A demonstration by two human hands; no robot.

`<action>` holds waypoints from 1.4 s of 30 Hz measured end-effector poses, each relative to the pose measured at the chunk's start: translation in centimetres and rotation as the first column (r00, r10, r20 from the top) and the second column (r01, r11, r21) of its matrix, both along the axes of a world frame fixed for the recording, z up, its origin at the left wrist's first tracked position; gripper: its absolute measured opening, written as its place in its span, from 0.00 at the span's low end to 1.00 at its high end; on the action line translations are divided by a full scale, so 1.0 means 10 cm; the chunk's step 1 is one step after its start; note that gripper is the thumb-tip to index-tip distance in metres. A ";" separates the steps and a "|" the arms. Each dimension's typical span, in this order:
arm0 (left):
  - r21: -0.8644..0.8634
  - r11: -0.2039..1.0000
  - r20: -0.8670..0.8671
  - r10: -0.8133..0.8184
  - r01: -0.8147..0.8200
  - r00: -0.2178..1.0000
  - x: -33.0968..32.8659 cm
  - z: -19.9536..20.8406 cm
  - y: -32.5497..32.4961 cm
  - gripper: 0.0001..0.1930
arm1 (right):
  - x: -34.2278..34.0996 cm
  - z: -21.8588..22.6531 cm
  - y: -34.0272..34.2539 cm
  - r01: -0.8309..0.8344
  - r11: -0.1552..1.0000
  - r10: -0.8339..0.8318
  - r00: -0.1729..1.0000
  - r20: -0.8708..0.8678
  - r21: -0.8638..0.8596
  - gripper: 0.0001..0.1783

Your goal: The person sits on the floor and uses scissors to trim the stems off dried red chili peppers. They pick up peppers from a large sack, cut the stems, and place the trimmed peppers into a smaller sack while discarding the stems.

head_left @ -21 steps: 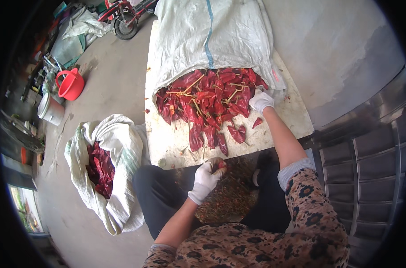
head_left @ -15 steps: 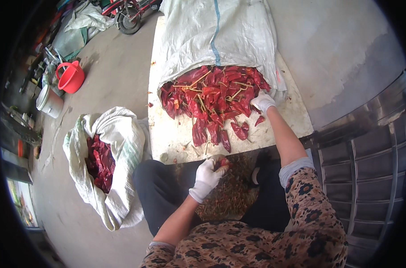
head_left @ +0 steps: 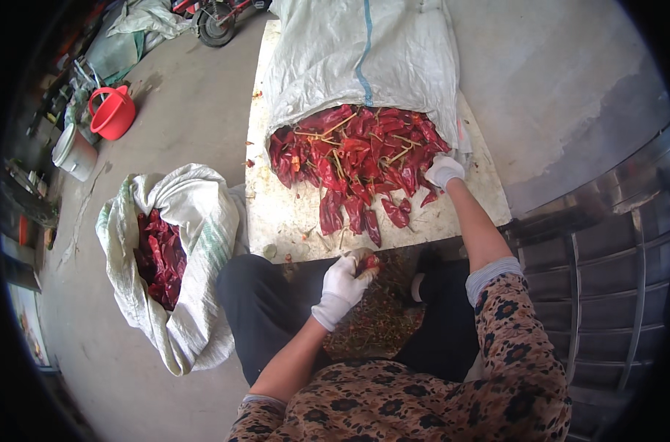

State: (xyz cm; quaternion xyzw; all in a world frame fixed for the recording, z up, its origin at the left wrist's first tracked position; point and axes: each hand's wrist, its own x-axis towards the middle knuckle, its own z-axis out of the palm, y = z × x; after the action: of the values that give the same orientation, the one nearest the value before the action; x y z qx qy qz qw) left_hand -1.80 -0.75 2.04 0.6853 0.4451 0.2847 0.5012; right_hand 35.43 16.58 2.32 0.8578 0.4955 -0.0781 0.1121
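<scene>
Dried red peppers (head_left: 353, 158) with pale stems spill from the mouth of a large white woven sack (head_left: 313, 66) lying on a pale board (head_left: 287, 228). Low between my knees, my white-gloved left hand (head_left: 344, 283) is closed round a dried red pepper (head_left: 369, 264); only a bit of it shows past the fingers. My right hand (head_left: 445, 171), also gloved in white, is at the right edge of the pile, beside the sack's mouth. Its fingers look curled in against the peppers, and what they grip is hidden.
An upright white sack (head_left: 202, 258) holding stemless-looking red peppers stands left of my knee. Stems and scraps (head_left: 379, 324) litter the ground between my legs. Farther left are a red bucket (head_left: 114, 116) and a white bucket (head_left: 76, 155). A metal grid frame (head_left: 607, 295) stands at right.
My right hand stays at the pile's right edge, its fingers drawn in a little more. The left hand keeps its pepper in nearly the same place. The whole view has shifted slightly.
</scene>
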 end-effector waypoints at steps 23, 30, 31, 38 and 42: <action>-0.147 0.988 0.163 0.067 -0.043 0.984 -0.09 -0.08 0.00 0.14 | -0.38 1.74 -0.77 -0.066 0.746 0.007 0.996 0.092 0.662 0.23; -0.313 0.946 0.404 0.211 -0.082 0.890 -0.38 0.22 -0.12 0.19 | -0.86 1.03 -1.64 0.367 0.538 0.469 0.618 -0.631 0.759 0.38; -0.355 0.930 0.415 0.251 -0.098 0.874 -0.43 0.30 -0.14 0.20 | -0.91 1.00 -1.75 0.452 0.571 0.550 0.408 -0.729 0.685 0.39; -0.336 0.919 0.408 0.340 -0.207 0.847 -0.46 0.74 -0.37 0.22 | -1.25 0.98 -2.19 0.358 0.844 0.507 -0.287 -0.813 0.399 0.35; -0.321 0.907 0.311 0.373 -0.273 0.874 -0.35 0.82 -0.44 0.20 | -1.27 0.93 -2.26 0.336 0.821 0.547 -0.228 -0.806 0.462 0.36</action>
State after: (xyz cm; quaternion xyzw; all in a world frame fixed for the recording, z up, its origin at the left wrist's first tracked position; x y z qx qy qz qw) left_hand -5.35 -5.11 10.24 0.4613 0.4872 0.4248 0.6078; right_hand 22.78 -6.03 11.60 0.3978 0.4648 -0.5592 -0.5594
